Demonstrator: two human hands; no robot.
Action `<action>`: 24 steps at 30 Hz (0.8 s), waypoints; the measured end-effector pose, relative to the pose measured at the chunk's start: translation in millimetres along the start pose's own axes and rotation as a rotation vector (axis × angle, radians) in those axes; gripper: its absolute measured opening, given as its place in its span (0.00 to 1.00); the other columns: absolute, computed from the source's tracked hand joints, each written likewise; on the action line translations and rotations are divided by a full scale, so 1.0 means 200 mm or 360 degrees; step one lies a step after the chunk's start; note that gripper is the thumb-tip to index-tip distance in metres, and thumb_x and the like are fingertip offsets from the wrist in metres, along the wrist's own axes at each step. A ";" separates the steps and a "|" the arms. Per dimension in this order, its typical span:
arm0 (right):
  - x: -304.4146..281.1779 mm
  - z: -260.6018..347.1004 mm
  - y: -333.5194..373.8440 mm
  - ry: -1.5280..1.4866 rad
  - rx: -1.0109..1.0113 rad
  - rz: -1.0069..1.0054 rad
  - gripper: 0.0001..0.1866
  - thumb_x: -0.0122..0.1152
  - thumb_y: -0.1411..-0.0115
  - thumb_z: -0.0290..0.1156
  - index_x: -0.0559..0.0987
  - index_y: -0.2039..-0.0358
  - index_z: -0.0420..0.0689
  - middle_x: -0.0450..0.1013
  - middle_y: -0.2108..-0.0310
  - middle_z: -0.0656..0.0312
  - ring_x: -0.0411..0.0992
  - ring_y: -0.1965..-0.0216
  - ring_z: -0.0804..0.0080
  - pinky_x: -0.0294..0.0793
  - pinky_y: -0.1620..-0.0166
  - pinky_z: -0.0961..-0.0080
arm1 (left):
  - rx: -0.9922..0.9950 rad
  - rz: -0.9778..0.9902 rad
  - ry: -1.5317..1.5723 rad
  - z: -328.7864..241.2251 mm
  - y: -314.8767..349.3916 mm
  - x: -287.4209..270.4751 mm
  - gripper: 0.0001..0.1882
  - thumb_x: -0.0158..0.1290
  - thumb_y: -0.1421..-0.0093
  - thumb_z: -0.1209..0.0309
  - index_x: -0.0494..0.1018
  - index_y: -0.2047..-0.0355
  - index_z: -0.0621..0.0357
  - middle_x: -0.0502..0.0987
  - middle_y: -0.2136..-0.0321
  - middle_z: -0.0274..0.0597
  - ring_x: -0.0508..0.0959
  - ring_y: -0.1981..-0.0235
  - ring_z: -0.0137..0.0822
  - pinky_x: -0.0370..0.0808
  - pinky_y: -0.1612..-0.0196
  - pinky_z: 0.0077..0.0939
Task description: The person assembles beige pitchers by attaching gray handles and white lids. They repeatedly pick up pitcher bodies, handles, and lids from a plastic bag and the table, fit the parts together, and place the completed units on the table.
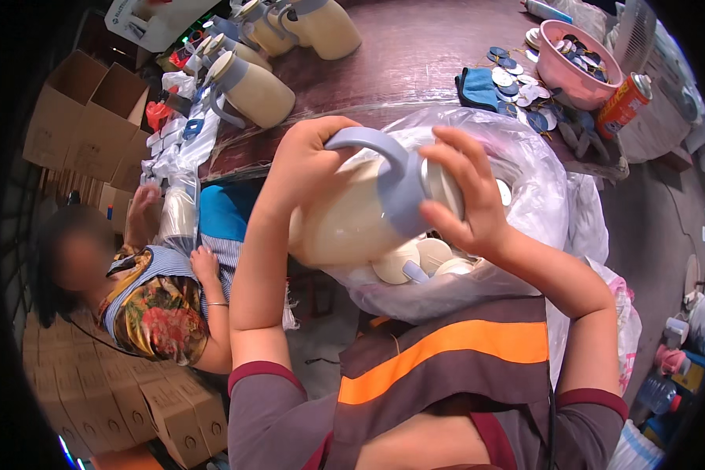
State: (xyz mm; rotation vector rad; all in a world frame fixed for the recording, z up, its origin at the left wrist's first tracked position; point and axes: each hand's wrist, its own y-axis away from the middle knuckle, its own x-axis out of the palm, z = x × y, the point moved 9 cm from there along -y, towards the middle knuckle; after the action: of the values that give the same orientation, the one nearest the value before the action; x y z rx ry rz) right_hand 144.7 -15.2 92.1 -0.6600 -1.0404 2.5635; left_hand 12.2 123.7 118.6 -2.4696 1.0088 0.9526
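A cream vacuum jug [341, 215] with a grey-blue collar and handle lies tilted in the air in front of me, its body slightly blurred. My left hand [313, 157] is closed round the handle end near its base side. At the jug's top, my right hand [471, 192] curls its thumb and fingers around a pale lid [442, 186]. Below the jug, a clear plastic bag [525, 168] stands wide, with several cream lids [433, 254] inside; the jug and my arms hide part of them.
Several similar jugs [262, 92] stand on the dark red table [415, 47]. At its right are a pink basin [576, 70] of round discs, a blue cloth [476, 88] and an orange spray can [623, 106]. A co-worker [160, 305] sits at left, near cardboard boxes [78, 110].
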 end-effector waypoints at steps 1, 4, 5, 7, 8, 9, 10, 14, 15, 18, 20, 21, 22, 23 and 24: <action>0.00 -0.06 0.00 0.0069 0.0190 -0.0040 0.29 0.67 0.52 0.38 0.72 0.48 0.49 0.62 0.44 0.49 0.65 0.46 0.50 0.66 0.44 0.60 | 0.0026 -0.0152 -0.0097 -0.06 0.01 -0.02 0.10 0.53 0.49 0.81 0.77 0.65 0.66 0.81 0.70 0.38 0.77 0.67 0.25 0.73 0.62 0.21; -0.01 0.01 0.08 0.0019 -0.0307 -0.0056 0.22 0.64 0.51 0.35 0.75 0.53 0.52 0.63 0.44 0.52 0.65 0.46 0.51 0.66 0.46 0.56 | 0.0218 -0.0048 -0.0275 -0.15 0.03 0.02 0.13 0.51 0.52 0.83 0.78 0.65 0.65 0.81 0.70 0.40 0.78 0.67 0.27 0.74 0.61 0.22; -0.02 0.08 0.11 0.0022 -0.0553 -0.0024 0.21 0.63 0.51 0.35 0.76 0.54 0.53 0.64 0.44 0.53 0.66 0.47 0.51 0.67 0.47 0.55 | 0.0282 0.0040 -0.0223 -0.15 0.02 0.02 0.14 0.51 0.53 0.83 0.78 0.65 0.65 0.81 0.70 0.40 0.78 0.67 0.27 0.74 0.61 0.22; 0.02 0.28 0.15 -0.0165 -0.1020 0.0077 0.18 0.62 0.52 0.36 0.78 0.57 0.55 0.67 0.46 0.56 0.69 0.51 0.51 0.70 0.51 0.56 | 0.0215 0.0558 0.0198 -0.07 0.00 0.14 0.11 0.53 0.51 0.81 0.78 0.66 0.66 0.81 0.70 0.40 0.78 0.66 0.27 0.74 0.60 0.22; 0.04 0.38 0.16 -0.0243 -0.1210 0.0124 0.17 0.62 0.52 0.36 0.79 0.59 0.56 0.68 0.47 0.57 0.70 0.53 0.50 0.72 0.52 0.56 | 0.0193 0.0676 0.0292 -0.05 0.02 0.20 0.10 0.54 0.50 0.79 0.78 0.66 0.66 0.81 0.70 0.40 0.78 0.66 0.27 0.74 0.60 0.22; 0.04 0.47 0.17 -0.0259 -0.1317 0.0145 0.16 0.61 0.52 0.36 0.79 0.59 0.56 0.69 0.48 0.58 0.71 0.54 0.50 0.72 0.53 0.57 | 0.0188 0.0799 0.0390 -0.04 0.04 0.28 0.08 0.55 0.48 0.78 0.78 0.66 0.66 0.81 0.70 0.39 0.77 0.67 0.26 0.74 0.60 0.23; 0.05 0.52 0.19 -0.0277 -0.1426 0.0167 0.16 0.61 0.52 0.36 0.79 0.60 0.57 0.70 0.49 0.58 0.72 0.55 0.50 0.73 0.54 0.57 | 0.0229 0.0782 0.0411 -0.06 0.05 0.31 0.07 0.56 0.45 0.76 0.78 0.66 0.66 0.80 0.71 0.39 0.77 0.67 0.26 0.73 0.61 0.23; 0.03 0.33 0.14 -0.0154 -0.0961 0.0117 0.19 0.60 0.51 0.38 0.77 0.57 0.51 0.69 0.48 0.56 0.69 0.52 0.50 0.71 0.51 0.58 | 0.0101 -0.0151 -0.0110 -0.06 0.09 0.10 0.06 0.56 0.48 0.75 0.79 0.68 0.61 0.80 0.73 0.42 0.80 0.69 0.35 0.74 0.62 0.25; 0.00 -0.08 0.11 0.0177 -0.0079 -0.0251 0.25 0.59 0.49 0.41 0.73 0.51 0.44 0.68 0.50 0.54 0.68 0.52 0.55 0.68 0.47 0.64 | 0.0394 -0.0733 -0.0626 -0.35 0.22 0.01 0.07 0.55 0.50 0.76 0.78 0.68 0.55 0.79 0.76 0.38 0.80 0.71 0.37 0.74 0.67 0.26; 0.19 -0.42 0.10 -0.1274 0.1328 -0.0413 0.33 0.46 0.36 0.53 0.62 0.41 0.38 0.64 0.49 0.46 0.64 0.49 0.55 0.61 0.43 0.65 | 0.0853 -0.0531 -0.1538 -0.53 0.33 0.24 0.15 0.56 0.54 0.79 0.77 0.64 0.55 0.78 0.77 0.37 0.78 0.75 0.40 0.74 0.70 0.30; 0.17 -0.38 0.07 -0.0873 0.1103 -0.0156 0.36 0.44 0.36 0.56 0.59 0.39 0.39 0.61 0.44 0.42 0.59 0.41 0.52 0.57 0.39 0.65 | 0.0734 -0.0691 -0.1146 -0.46 0.28 0.08 0.14 0.56 0.53 0.80 0.77 0.64 0.56 0.79 0.76 0.37 0.79 0.74 0.38 0.74 0.68 0.27; 0.15 -0.38 0.09 -0.0655 0.1000 -0.0049 0.38 0.44 0.36 0.57 0.58 0.37 0.39 0.59 0.42 0.40 0.56 0.38 0.51 0.55 0.37 0.65 | 0.0687 -0.0751 -0.0929 -0.39 0.24 0.01 0.14 0.55 0.53 0.80 0.77 0.64 0.56 0.79 0.75 0.37 0.79 0.74 0.36 0.74 0.67 0.25; 0.10 -0.27 0.09 -0.0354 0.0815 0.0102 0.45 0.46 0.40 0.64 0.54 0.34 0.45 0.53 0.36 0.39 0.47 0.32 0.47 0.49 0.34 0.59 | 0.0449 -0.0732 -0.0633 -0.27 0.22 -0.05 0.13 0.55 0.51 0.82 0.77 0.63 0.59 0.80 0.73 0.37 0.80 0.72 0.30 0.74 0.64 0.20; 0.07 -0.19 0.10 -0.0021 0.0717 0.0243 0.46 0.48 0.42 0.65 0.54 0.33 0.46 0.53 0.36 0.40 0.47 0.32 0.46 0.48 0.34 0.57 | 0.0365 -0.0658 -0.0392 -0.20 0.20 -0.08 0.13 0.54 0.51 0.83 0.77 0.63 0.62 0.81 0.69 0.38 0.79 0.67 0.26 0.73 0.61 0.17; 0.03 -0.12 0.10 0.0312 0.0616 0.0380 0.47 0.49 0.44 0.66 0.53 0.33 0.48 0.53 0.36 0.41 0.47 0.32 0.45 0.48 0.35 0.54 | 0.0337 -0.0573 -0.0283 -0.14 0.18 -0.09 0.13 0.54 0.51 0.84 0.77 0.63 0.62 0.81 0.68 0.37 0.78 0.66 0.26 0.73 0.60 0.18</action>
State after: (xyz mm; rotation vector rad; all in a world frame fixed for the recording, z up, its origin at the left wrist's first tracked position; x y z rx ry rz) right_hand 150.2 -13.0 60.0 -0.9465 -0.4054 2.7175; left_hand -9.2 92.4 150.5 -2.2396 0.5502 0.8769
